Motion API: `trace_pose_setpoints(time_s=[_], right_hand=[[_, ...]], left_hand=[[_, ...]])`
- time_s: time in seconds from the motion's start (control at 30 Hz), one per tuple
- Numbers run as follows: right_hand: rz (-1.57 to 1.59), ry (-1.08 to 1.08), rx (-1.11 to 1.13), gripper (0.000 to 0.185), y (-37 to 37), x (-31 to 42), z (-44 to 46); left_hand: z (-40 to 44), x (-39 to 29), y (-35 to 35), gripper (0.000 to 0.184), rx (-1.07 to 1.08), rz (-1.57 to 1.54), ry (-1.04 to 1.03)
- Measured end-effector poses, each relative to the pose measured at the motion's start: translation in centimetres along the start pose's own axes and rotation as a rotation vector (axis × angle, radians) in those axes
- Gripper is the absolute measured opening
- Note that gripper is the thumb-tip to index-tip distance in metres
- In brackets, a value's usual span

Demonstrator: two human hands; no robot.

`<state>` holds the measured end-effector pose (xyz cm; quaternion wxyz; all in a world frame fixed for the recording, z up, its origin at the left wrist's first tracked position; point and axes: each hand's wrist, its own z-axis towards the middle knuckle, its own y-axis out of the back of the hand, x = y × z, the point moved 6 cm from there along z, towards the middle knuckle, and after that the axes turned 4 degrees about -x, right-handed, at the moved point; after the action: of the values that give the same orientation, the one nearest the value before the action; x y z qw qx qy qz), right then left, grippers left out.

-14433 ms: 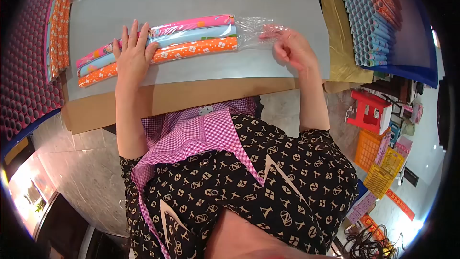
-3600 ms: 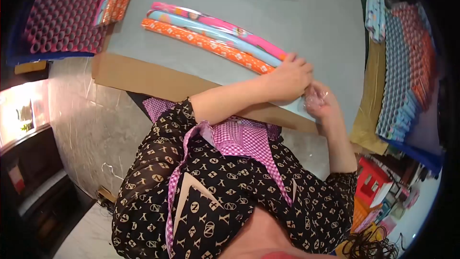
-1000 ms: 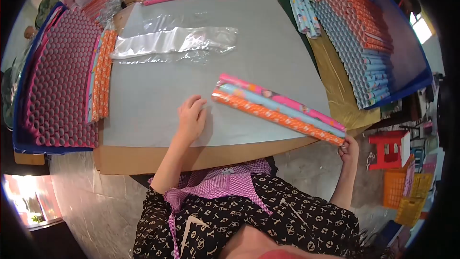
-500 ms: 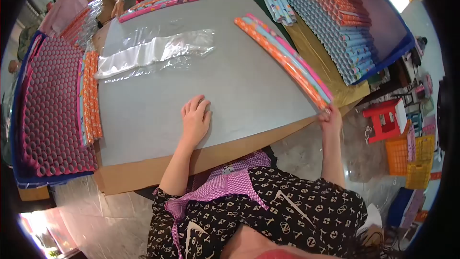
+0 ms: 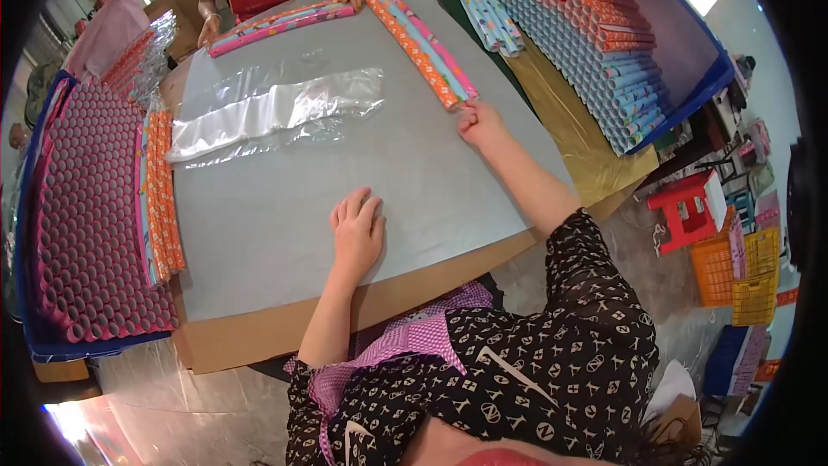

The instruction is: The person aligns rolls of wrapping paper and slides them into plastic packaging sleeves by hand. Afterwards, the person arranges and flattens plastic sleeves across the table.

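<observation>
My right hand (image 5: 485,125) grips the near end of a bundle of wrapping paper rolls (image 5: 423,52), orange, light blue and pink side by side. The bundle slants across the far part of the grey table (image 5: 431,181). My left hand (image 5: 357,229) lies on the tabletop near its front edge, fingers stretched out and holding nothing. Beyond it lie clear plastic sleeves (image 5: 276,112). Another bundle of similar rolls (image 5: 285,28) lies at the far edge, with a co-worker's two hands at its ends.
On the left, a blue crate (image 5: 34,293) holds many pink rolls, with orange and blue rolls (image 5: 162,190) beside it. At right stand a crate (image 5: 707,78) of blue and orange rolls and loose blue rolls (image 5: 487,13). A red stool (image 5: 686,211) and baskets (image 5: 755,276) are on the floor.
My right hand has moved forward and left with its bundle, from the table's right edge to the far middle. My left hand has stayed about where it was.
</observation>
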<state>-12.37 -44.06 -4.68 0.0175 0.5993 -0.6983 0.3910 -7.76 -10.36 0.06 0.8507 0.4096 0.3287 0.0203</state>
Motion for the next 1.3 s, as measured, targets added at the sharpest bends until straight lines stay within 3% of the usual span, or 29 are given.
trace_pose_setpoints(time_s=[0.13, 0.3, 0.47, 0.97, 1.07, 1.3], right_hand=[[-0.006, -0.05, 0.063, 0.007, -2.9, -2.2, 2.4], [0.018, -0.037, 0.094, 0.009, -5.6, -4.7, 6.4], [0.034, -0.103, 0.081, 0.008, -8.2, -5.3, 2.7], [-0.077, -0.166, 0.12, 0.014, -12.0, -4.9, 6.0], [-0.087, -0.147, 0.117, 0.011, -12.2, -5.2, 5.1], [-0.485, 0.07, 0.152, 0.006, -12.5, -4.2, 4.8]], left_hand=[[0.2, -0.1, -0.1, 0.029, 0.009, -0.004, 0.002], [0.2, -0.4, 0.1, 0.029, 0.02, -0.016, 0.014], [0.4, -0.6, 0.1, 0.029, 0.036, 0.001, 0.031], [0.6, -0.6, -0.1, 0.028, 0.072, 0.018, 0.05], [0.7, -0.7, -0.1, 0.028, 0.077, 0.037, 0.053], [0.6, -0.8, -0.3, 0.028, 0.09, 0.048, 0.061]])
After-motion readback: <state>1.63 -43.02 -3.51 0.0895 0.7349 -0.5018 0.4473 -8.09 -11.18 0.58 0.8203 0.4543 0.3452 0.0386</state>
